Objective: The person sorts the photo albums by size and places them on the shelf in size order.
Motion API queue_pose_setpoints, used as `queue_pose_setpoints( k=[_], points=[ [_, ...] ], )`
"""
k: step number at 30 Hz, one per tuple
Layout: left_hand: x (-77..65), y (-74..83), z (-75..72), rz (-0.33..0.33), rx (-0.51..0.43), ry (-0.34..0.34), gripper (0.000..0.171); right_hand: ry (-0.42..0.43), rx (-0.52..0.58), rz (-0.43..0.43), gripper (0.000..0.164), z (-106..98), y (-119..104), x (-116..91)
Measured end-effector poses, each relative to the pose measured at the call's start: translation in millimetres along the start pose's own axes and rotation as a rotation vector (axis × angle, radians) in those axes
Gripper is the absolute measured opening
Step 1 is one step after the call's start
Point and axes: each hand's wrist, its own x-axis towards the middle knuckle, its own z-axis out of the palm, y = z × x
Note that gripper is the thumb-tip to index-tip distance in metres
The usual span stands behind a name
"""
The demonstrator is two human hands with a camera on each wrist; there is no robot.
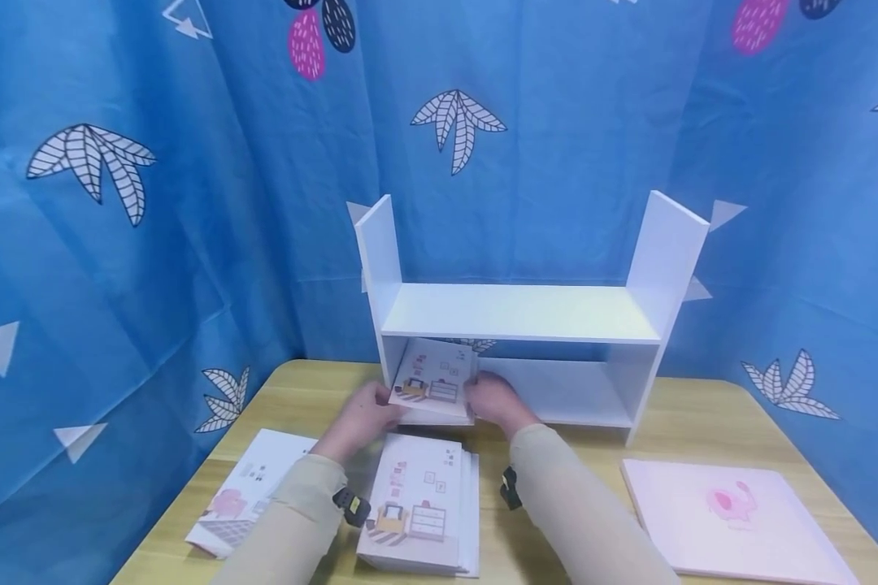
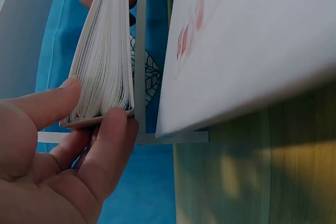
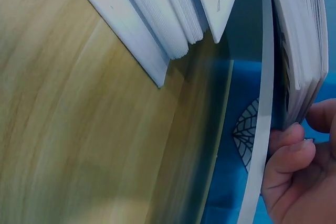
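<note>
Both hands hold a thick photo album at the left end of the lower compartment of a white shelf. Its pale cover carries a drawing of a room with a chair and a drawer chest. My left hand grips the near left corner; in the left wrist view its thumb and fingers pinch the covers with the page edges between. On the opposite side, my right hand grips the album's right edge, its fingertips at a corner in the right wrist view.
Just in front of the shelf lies a stack of similar albums. Another album with a pink drawing is at the left, partly behind the left sleeve. A pink album lies at the right. Blue patterned curtain hangs behind the wooden table.
</note>
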Motion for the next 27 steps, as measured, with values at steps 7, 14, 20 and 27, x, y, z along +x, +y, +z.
queue_pose_setpoints(
  k=[7, 14, 20, 27],
  points=[
    [2.6, -0.9, -1.2, 0.004, 0.049, 0.017, 0.026, 0.006, -0.079, -0.033, 0.033, 1.1, -3.2, 1.8],
    [3.5, -0.3, -2.1, 0.020, 0.076, 0.033, 0.024, 0.018, -0.107, -0.076, 0.039, 3.4, -3.6, 3.1],
    [-3.6, -2.1, -9.0, 0.038, 0.090, 0.046, 0.025, 0.010, -0.055, -0.073, 0.033, 5.7, -4.1, 2.7],
    [-10.2, -4.2, -6.1, 0.064, 0.105, 0.027, 0.034, -0.017, -0.033, -0.065, 0.044, 4.0, 3.1, -2.4]
  ],
)
